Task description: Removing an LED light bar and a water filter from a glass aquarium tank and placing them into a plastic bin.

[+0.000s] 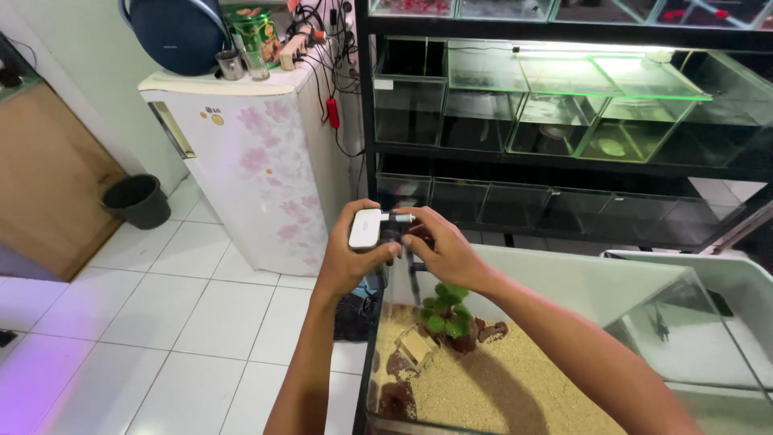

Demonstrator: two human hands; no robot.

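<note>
My left hand (348, 256) holds a small white box-shaped device (365, 228) above the near-left corner of a glass aquarium (676, 300). My right hand (443, 246) pinches a short grey tube or connector (397, 217) that sticks out of the device's right end. Both hands meet just over the tank's left rim. Inside the tank lie pale sand (499, 387), dark reddish rocks (475, 334), a small green plant (447, 310) and a little wooden piece (416, 349).
A white floral-patterned fridge (258, 161) stands left with a dark blue speaker (179, 32), cups and a green can on top. A black rack (564, 153) holds several glass tanks. A black bucket (137, 200) sits by a wooden door (40, 177). White floor tiles (161, 322) lie left.
</note>
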